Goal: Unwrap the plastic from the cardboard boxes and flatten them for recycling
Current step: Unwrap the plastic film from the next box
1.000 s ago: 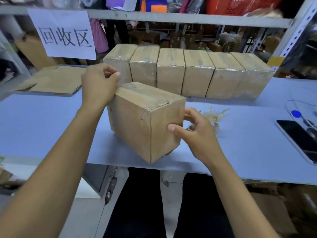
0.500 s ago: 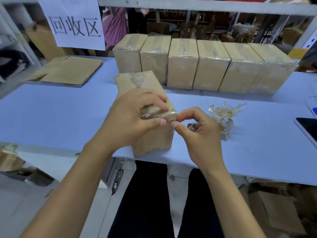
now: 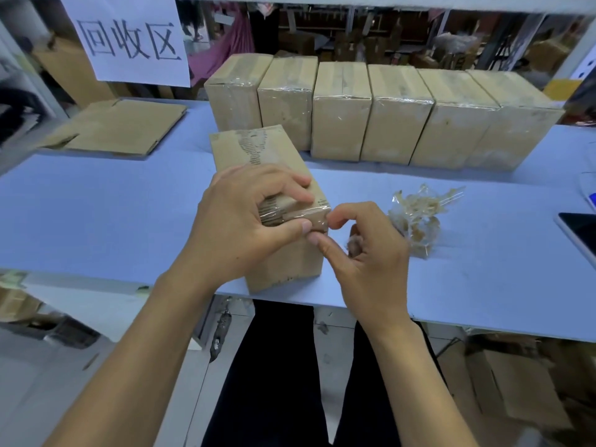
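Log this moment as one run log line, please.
step: peeling tape | box: upright at table front edge | left hand: grips box | right hand: pinches tape | wrapped boxes: behind

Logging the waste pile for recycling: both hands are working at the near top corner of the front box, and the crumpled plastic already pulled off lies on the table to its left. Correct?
Not quite. In the head view the crumpled plastic lies on the table to the right of the front box, not its left. The rest holds: left hand and right hand both work at that box's near top corner.
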